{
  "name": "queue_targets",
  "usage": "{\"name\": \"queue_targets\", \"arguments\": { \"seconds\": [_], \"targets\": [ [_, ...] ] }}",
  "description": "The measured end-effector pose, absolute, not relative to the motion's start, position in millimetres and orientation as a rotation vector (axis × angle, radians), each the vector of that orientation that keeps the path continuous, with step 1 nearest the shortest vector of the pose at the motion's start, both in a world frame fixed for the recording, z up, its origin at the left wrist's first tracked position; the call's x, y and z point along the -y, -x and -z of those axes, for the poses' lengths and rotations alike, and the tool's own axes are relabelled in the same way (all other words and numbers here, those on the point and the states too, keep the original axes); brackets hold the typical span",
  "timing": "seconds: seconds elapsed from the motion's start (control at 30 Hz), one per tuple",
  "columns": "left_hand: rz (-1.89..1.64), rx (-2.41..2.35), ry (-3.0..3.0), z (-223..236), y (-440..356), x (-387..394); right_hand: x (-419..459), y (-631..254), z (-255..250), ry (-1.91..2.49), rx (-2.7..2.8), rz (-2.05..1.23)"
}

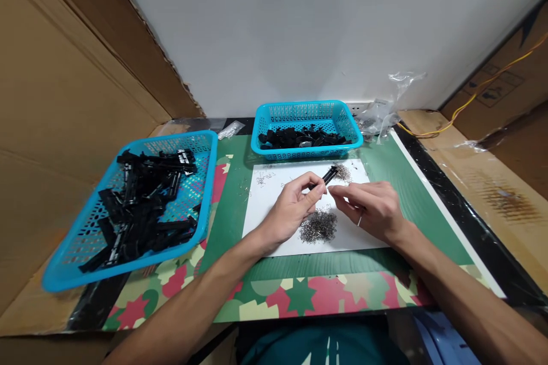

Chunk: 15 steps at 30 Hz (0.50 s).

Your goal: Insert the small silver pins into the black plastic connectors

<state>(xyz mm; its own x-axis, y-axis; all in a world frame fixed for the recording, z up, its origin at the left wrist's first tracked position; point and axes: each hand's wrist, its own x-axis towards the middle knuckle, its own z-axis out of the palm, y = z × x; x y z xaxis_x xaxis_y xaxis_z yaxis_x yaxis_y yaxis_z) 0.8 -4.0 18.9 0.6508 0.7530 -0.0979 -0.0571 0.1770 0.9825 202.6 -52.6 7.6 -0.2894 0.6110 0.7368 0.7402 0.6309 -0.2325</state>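
My left hand [298,202] is closed on a narrow black plastic part [329,174], which points up and to the right. Close beside that part, my right hand [372,205] has its thumb and forefinger pinched together. Whatever sits between those fingertips is too small to make out. A ring shows on one finger of this hand. Below the hands, a pile of small metal wire pieces [319,226], perhaps springs, lies on a white sheet [269,222]. Just behind the black part is a smaller pile of similar metal pieces [343,173].
A blue basket [209,182] with black parts stands at the left. Another blue basket [349,120] holding small black pieces is at the back, near clear plastic bags [379,114]. A green mat [231,205] lies beneath the sheet. Cardboard [64,68] and a wall enclose the table.
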Motion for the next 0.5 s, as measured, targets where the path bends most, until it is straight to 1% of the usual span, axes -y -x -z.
{"name": "queue_targets", "arguments": {
  "seconds": [0.1, 0.33, 0.5],
  "targets": [
    [-0.690, -0.696, -1.294, -20.1, -0.6, 2.1, 51.4, -200.4, -9.4, 1.117, 1.869, 0.022],
    [-0.749, -0.724, -1.392, -20.7, 0.2, 2.2, 49.7, -197.2, -13.0, 1.215, 1.606, -0.556],
    [-0.753, -0.725, -1.472, -20.6, -0.2, 4.5, 48.1, -194.5, -9.4, 1.199, 1.507, -0.701]
  ]
}}
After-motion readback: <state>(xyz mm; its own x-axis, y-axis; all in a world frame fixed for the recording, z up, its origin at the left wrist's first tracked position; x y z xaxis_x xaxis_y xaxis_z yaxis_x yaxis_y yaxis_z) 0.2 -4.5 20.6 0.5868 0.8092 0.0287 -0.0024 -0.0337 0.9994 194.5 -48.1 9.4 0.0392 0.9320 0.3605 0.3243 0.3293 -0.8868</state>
